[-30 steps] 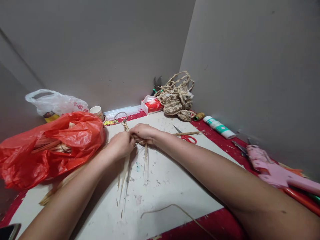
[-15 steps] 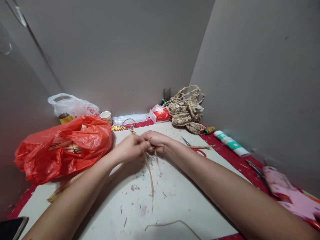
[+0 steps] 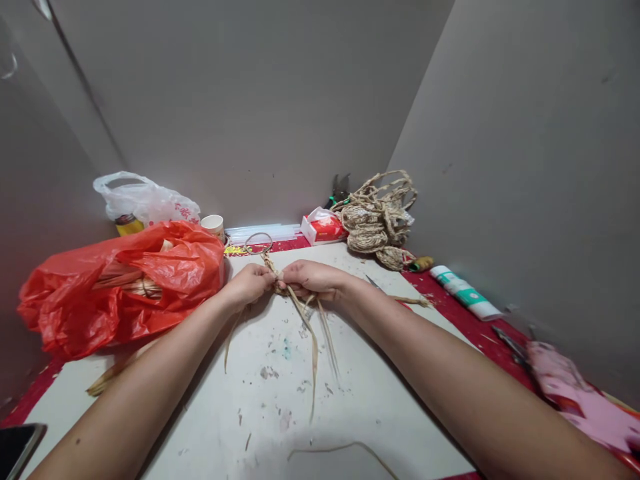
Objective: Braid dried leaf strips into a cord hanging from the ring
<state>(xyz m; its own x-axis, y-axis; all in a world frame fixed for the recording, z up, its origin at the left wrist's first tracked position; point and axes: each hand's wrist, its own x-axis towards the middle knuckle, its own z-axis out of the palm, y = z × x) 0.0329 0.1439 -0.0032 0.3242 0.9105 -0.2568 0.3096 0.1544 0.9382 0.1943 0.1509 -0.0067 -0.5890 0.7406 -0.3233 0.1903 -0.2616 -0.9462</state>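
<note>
My left hand [image 3: 249,285] and my right hand [image 3: 314,279] meet over the middle of a white board [image 3: 280,393], both closed on a thin plait of dried straw [image 3: 274,271]. The plait runs back to a small metal ring [image 3: 258,243] lying at the board's far edge. Loose straw strands [image 3: 314,347] trail from my fingers toward me across the board. One more strand [image 3: 231,337] hangs below my left hand.
A red plastic bag [image 3: 120,287] holding straw lies at the left, with a white bag [image 3: 145,203] and a paper cup [image 3: 214,225] behind it. A pile of plaited straw [image 3: 377,220], a red tissue pack [image 3: 323,228], a white tube [image 3: 465,293] and a pink glue gun [image 3: 580,393] lie at the right.
My hands have drawn slightly apart along the plait, and the loose strands now fan out wider below them. The view has shifted a little to the left and down.
</note>
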